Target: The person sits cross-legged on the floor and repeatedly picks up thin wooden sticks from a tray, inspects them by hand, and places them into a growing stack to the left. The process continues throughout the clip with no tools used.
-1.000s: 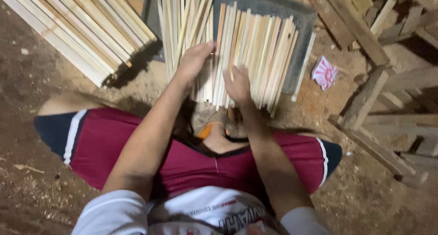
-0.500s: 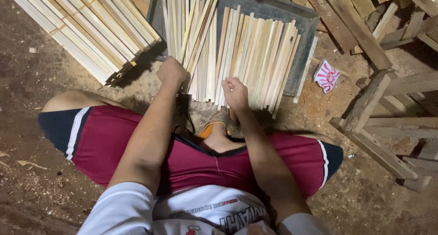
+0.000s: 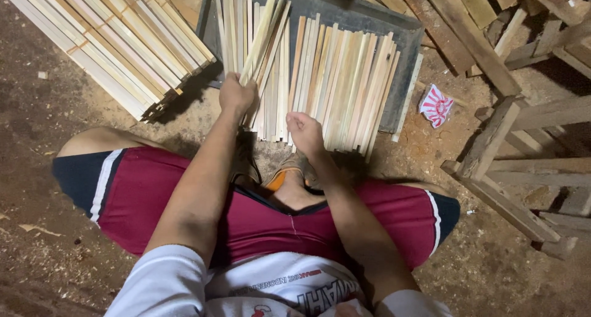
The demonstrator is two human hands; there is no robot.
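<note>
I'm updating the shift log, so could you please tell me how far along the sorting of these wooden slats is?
Done, it seems: a tied bundle of slats lies at the upper left. In hand: the left hand has a closed grip on a few slats lifted at an angle, while the right hand rests on the ends of the loose slats. Left: that wide loose row on the dark board is ungathered.

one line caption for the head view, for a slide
Seated person's left hand grips a few wooden slats from a spread on a dark board; right hand rests at their ends.
</note>
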